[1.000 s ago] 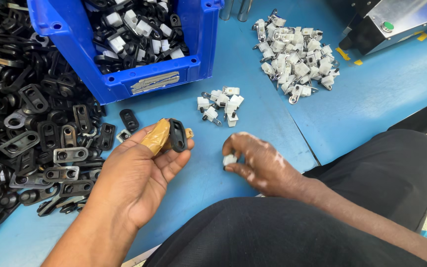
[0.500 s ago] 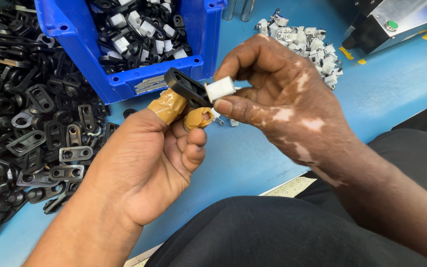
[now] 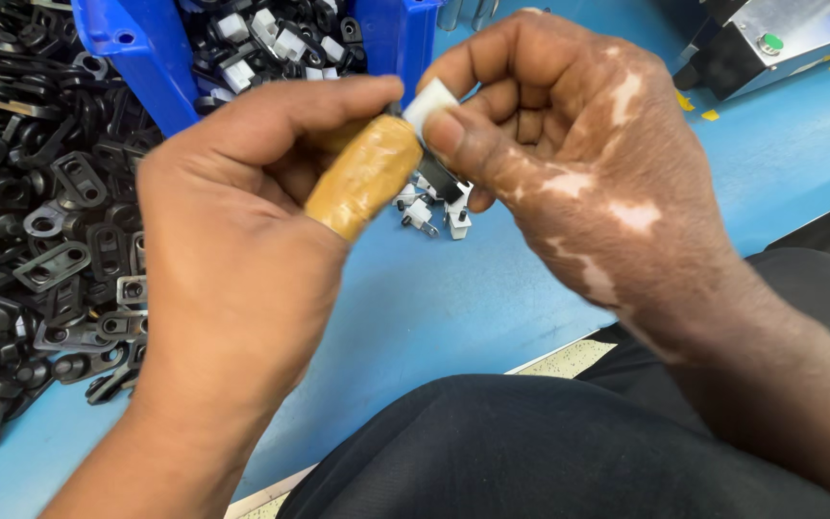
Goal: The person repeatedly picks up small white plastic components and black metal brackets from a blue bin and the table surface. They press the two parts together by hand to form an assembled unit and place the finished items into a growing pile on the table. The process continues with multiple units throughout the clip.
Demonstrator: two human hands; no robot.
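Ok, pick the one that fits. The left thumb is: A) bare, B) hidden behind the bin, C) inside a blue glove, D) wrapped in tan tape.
D: the left hand has its thumb wound in tan tape, pressed beside the small white part that the right hand pinches.

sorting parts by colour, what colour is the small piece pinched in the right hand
White; the small piece shows best in the head view, pinched by the right hand.
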